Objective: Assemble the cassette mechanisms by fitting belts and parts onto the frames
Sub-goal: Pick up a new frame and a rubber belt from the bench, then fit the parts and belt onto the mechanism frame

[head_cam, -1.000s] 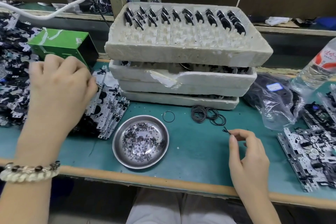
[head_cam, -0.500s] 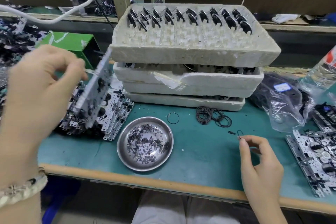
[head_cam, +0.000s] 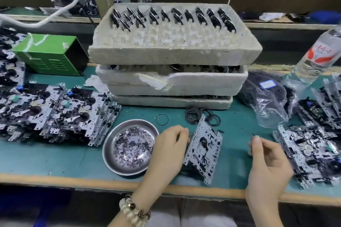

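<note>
Fingers (head_cam: pixel 181 131), left hand (head_cam: pixel 169 150): curled round the left edge of one frame (head_cam: pixel 203 146). The frame is held tilted up off the tabletop (head_cam: pixel 55 160), near the middle of its front edge, with the lower corner pointing towards that edge.

Fingers (head_cam: pixel 256 139), right hand (head_cam: pixel 267 164): forefinger and thumb pinch a small dark piece (head_cam: pixel 253 135), probably a belt, too thin to be sure. The other fingers are loosely curled. This hand is apart from the frame, to its right.

Stock:
- Loose belts (head_cam: pixel 201 114) heaped just behind the frame, at the foot of the foam trays (head_cam: pixel 171 51).
- Steel dish (head_cam: pixel 129 145) of tiny rings, just beside the left hand.
- Piled frames (head_cam: pixel 55 112) towards the left edge.
- More frames (head_cam: pixel 310 149) towards the right edge.

Step in hand, as judged: bringing the belt to the frame.

Method advised:
- Keep the frame steady by its edge, with the grip clear of the belt's path.
- Turn the wheel side towards the right hand.
- Hook the belt over one wheel first, then stretch it lightly to the next.
- Check that it lies flat, untwisted and seated in the groove.

Risk: the thin piece slipping from the pinch.
</note>
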`<state>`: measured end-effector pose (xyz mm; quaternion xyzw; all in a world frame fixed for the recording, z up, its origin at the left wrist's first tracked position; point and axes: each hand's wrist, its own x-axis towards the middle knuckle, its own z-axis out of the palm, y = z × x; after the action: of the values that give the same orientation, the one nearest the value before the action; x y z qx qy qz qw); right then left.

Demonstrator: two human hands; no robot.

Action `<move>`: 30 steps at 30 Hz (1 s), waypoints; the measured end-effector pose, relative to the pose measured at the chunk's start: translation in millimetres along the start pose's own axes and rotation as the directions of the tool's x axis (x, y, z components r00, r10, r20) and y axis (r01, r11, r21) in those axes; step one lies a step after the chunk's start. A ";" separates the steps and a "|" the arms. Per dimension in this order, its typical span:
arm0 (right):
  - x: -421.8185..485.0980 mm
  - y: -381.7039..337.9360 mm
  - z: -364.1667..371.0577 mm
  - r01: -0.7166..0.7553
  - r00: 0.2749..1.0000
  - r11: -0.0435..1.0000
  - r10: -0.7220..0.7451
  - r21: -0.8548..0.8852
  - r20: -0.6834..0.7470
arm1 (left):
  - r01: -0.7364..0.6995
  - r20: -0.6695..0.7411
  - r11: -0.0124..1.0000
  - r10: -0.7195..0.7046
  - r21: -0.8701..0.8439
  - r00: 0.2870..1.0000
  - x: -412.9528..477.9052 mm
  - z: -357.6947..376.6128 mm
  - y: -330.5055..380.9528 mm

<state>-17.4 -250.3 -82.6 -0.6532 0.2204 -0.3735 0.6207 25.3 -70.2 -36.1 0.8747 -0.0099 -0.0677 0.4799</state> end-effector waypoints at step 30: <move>-4.5 -2.5 0.3 0.007 0.999 0.999 -0.005 -0.042 0.050 | -0.152 -0.029 0.919 0.175 0.364 0.984 213.2 -59.6 212.8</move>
<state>-20.4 -246.3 -81.1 -0.6757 0.2108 -0.3544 0.6110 254.3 -152.5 151.1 0.9456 -0.0805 0.0022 0.3152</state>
